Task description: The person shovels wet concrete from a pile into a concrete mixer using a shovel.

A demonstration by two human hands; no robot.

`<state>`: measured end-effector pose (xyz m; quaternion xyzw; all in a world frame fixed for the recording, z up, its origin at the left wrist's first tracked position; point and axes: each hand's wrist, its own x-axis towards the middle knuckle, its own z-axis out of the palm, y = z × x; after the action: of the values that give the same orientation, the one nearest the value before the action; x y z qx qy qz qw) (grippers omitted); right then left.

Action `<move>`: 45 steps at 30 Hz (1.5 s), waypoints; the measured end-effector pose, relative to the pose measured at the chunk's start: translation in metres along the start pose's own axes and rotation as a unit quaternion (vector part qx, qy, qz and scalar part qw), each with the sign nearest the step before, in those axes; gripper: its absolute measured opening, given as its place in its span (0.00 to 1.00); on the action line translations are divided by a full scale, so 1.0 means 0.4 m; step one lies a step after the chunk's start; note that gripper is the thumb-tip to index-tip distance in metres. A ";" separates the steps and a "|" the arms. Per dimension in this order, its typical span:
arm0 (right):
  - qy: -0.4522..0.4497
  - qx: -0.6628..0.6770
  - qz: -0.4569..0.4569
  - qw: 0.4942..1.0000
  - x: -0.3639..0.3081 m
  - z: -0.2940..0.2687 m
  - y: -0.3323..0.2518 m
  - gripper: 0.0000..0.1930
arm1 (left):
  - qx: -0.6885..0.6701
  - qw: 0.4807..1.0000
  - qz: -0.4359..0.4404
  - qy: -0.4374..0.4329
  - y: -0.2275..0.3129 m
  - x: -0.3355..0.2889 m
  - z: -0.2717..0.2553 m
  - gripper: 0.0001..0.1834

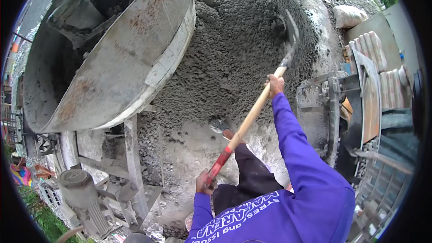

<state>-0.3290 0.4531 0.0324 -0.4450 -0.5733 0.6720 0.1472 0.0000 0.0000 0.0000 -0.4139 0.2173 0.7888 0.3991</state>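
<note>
Both hands wrapped around a shovel, fingers curled tight about the shaft. Right hand high up the wooden handle, just below where the wood meets the metal; left hand down at the red grip near the butt end, close to the body. Long axis of the shovel running on a slant — from lower left by the waist up to the upper right — with the blade sunk edge-on into the flank of the heap of wet grey mix. Blade end well ahead of the right hand and farther from the body, so the right hand the nearer of the two to the load, the left acting at the far end of the lever. Heap lying straight ahead, spilling below the rusty drum of the mixer tilted at left. Dark trouser leg and shoe planted on the pale ground below the handle — stacked sacks off to the right.
</note>
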 end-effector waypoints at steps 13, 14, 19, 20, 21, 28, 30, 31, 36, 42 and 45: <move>-0.178 0.045 0.343 0.921 -0.978 -0.243 0.441 0.15 | -0.217 0.909 0.246 0.257 -0.618 -0.903 -0.308 0.29; -0.181 0.037 0.359 0.915 -1.005 -0.217 0.447 0.16 | -0.137 0.886 0.326 0.300 -0.601 -0.925 -0.251 0.29; -0.330 0.074 0.360 0.869 -1.070 0.004 0.360 0.12 | -0.170 0.878 0.414 0.171 -0.359 -0.791 0.234 0.23; -0.380 0.112 0.377 0.837 -1.087 0.029 0.314 0.11 | -0.088 0.892 0.420 0.143 -0.312 -0.718 0.217 0.19; -0.420 0.151 0.388 0.807 -1.085 0.040 0.264 0.10 | -0.007 0.877 0.446 0.178 -0.244 -0.647 0.305 0.18; -0.380 0.216 0.408 0.801 -0.960 0.130 -0.094 0.07 | 0.018 0.885 0.445 -0.137 -0.029 -0.701 0.746 0.21; -0.373 0.202 0.409 0.808 -0.959 0.163 -0.140 0.06 | 0.044 0.853 0.443 -0.274 0.024 -0.682 0.755 0.21; -0.376 0.198 0.398 0.813 -0.908 0.189 -0.127 0.06 | 0.046 0.848 0.447 -0.280 0.051 -0.616 0.769 0.21; -0.398 0.123 0.345 0.841 -0.555 0.286 0.015 0.05 | 0.050 0.873 0.457 -0.161 0.084 -0.238 0.754 0.18; -0.365 0.047 0.214 0.905 -0.552 0.260 0.180 0.03 | -0.122 0.932 0.341 -0.033 0.005 -0.217 0.643 0.29; -0.365 0.059 0.244 0.897 -0.579 0.239 0.218 0.06 | -0.096 0.929 0.354 0.045 -0.016 -0.205 0.615 0.35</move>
<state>-0.2452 0.2020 0.0482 -0.2851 -0.4196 0.8346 -0.2146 -0.0850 0.1326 0.2061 -0.3813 0.2909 0.8765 0.0422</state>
